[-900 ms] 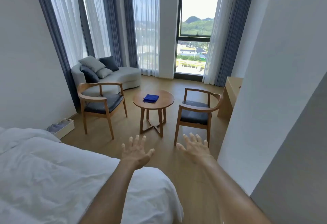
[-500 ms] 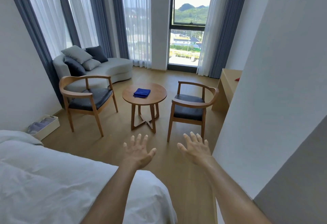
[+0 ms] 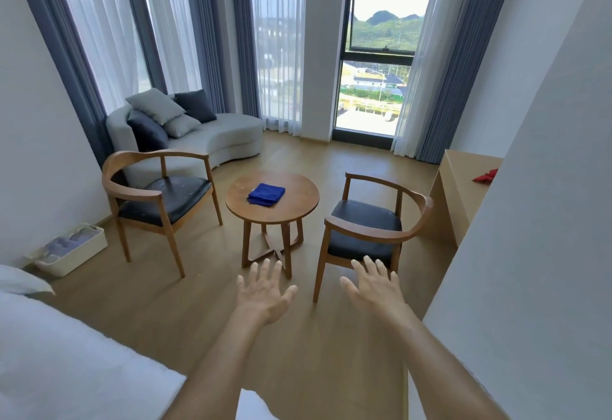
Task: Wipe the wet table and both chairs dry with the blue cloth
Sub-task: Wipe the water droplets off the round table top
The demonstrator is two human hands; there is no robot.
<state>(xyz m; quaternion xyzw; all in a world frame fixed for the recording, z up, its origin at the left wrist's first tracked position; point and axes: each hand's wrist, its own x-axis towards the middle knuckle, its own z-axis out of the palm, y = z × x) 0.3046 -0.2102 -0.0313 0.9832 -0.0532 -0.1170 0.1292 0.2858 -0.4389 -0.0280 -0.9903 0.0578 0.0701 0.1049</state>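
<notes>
A folded blue cloth (image 3: 266, 194) lies on a small round wooden table (image 3: 294, 202) in the middle of the room. Two wooden armchairs with dark seats flank it: the left chair (image 3: 164, 199) and the right chair (image 3: 367, 225). Both arms reach forward, well short of the table. My left hand (image 3: 265, 292) is spread, palm down, and holds nothing. My right hand (image 3: 372, 285) is likewise spread and empty, in front of the right chair's legs.
A white bed (image 3: 76, 366) fills the lower left. A grey sofa (image 3: 215, 139) with cushions stands behind the left chair. A white box (image 3: 71, 250) sits by the left wall. A wooden desk (image 3: 458, 194) and a white wall (image 3: 530, 254) bound the right side.
The view has come closer to the table and chairs, which now appear larger and nearer. Both hands stay spread and empty in front of me.
</notes>
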